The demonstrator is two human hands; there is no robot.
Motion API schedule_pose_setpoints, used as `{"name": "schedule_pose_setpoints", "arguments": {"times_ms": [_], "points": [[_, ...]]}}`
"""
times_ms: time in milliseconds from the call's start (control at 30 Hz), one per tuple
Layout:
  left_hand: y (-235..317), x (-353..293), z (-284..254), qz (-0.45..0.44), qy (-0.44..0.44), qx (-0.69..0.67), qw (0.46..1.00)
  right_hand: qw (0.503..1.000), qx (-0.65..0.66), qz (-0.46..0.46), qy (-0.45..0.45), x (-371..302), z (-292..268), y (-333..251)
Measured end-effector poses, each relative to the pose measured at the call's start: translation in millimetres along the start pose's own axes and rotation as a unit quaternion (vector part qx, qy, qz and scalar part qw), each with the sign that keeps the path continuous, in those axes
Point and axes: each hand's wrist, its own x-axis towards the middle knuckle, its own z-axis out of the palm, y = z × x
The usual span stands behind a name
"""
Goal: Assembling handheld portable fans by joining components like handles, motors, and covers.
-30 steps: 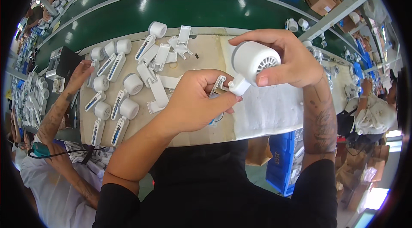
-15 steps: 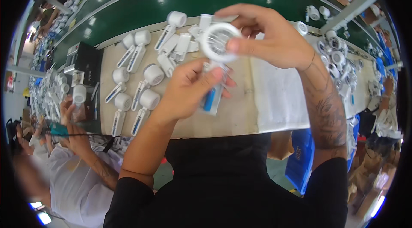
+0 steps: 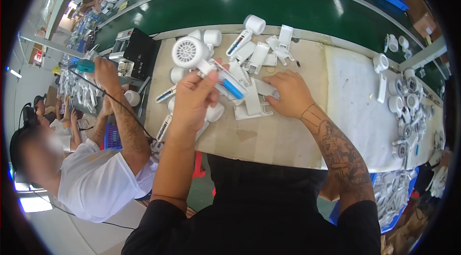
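My left hand (image 3: 194, 99) is closed round the handle of a white handheld fan (image 3: 188, 53). The round grille faces up, and a blue battery (image 3: 233, 88) shows in the handle's uncovered side. To its right, my right hand (image 3: 289, 92) is low over the table, fingers and thumb closed on the edge of a white plastic handle cover (image 3: 263, 87). More white covers (image 3: 258, 57) lie loosely piled just beyond both hands. Several fans with blue-marked open handles (image 3: 239, 42) lie behind and around the held one, partly hidden by my left hand and forearm.
A green conveyor belt (image 3: 269, 3) runs along the table's far side. On the right lies a heap of white fan parts (image 3: 406, 106) beside a white sheet (image 3: 350, 125). To the left, a co-worker holds a teal power screwdriver (image 3: 85, 66) near a black machine (image 3: 139, 55).
My right hand has let go of the fan head and come down onto a white cover. The left hand has raised the fan leftward, turning its grille. The whole view has shifted.
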Motion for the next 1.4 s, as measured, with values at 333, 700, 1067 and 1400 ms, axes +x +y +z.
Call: {"name": "schedule_pose_setpoints", "arguments": {"times_ms": [333, 700, 1067, 1400], "points": [[1, 1, 25, -0.017, -0.079, -0.029, 0.996, 0.968, 0.118, 0.199, -0.097, -27, -62, 18], [1, -2, 80, 0.007, -0.1, -0.062, 0.993, 0.882, 0.334, 0.299, 0.143, -54, -104, -7], [0, -4, 85, 0.018, -0.122, -0.084, 0.989, 0.879, 0.309, 0.35, 0.092, -80, -96, 20], [2, -9, 97, 0.05, -0.157, -0.111, 0.98, 0.972, 0.175, 0.081, 0.134, -39, -136, -88]]}}
